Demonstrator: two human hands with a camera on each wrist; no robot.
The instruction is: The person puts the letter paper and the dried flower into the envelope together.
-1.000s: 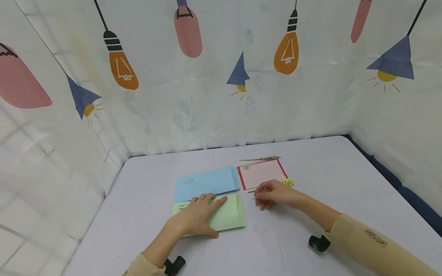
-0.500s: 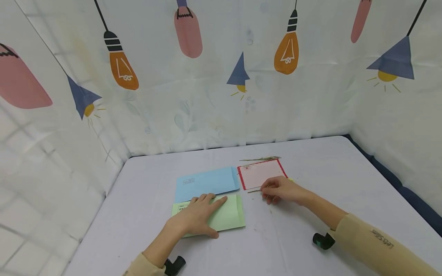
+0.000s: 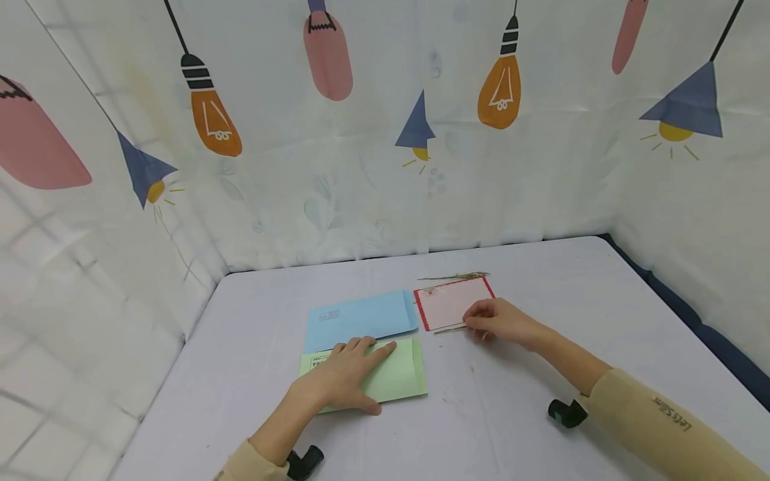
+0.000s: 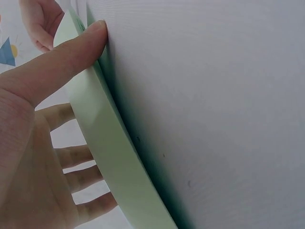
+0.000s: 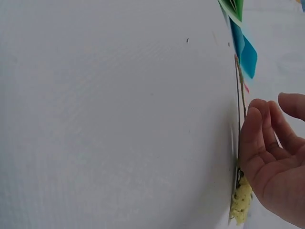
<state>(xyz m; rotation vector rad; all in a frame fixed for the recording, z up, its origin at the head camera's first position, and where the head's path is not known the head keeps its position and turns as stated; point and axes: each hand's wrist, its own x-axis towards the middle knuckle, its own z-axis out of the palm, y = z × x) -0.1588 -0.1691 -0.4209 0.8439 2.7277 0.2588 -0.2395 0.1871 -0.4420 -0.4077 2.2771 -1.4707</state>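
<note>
While our left hand [image 3: 339, 379] rested on the light-green paper envelope [image 3: 397, 377], its fingers spread and pinching nothing, perhaps to keep it flat on the white table [image 3: 553, 294] nearer us than the sky-blue paper envelope [image 3: 361, 319], our right hand [image 3: 499, 322] lay well apart at the near right corner of the pale-pink, red-edged paper rectangle [image 3: 448, 306]. Its thumb stood clear of the loosely bent fingers, close by the thin stem with yellow flowers [image 5: 241, 201], though we could not tell whether they touched. We judged that stem and the dry grassy sprig [image 3: 469, 276] laid along opposite edges to leave the rectangle's middle bare.
</note>
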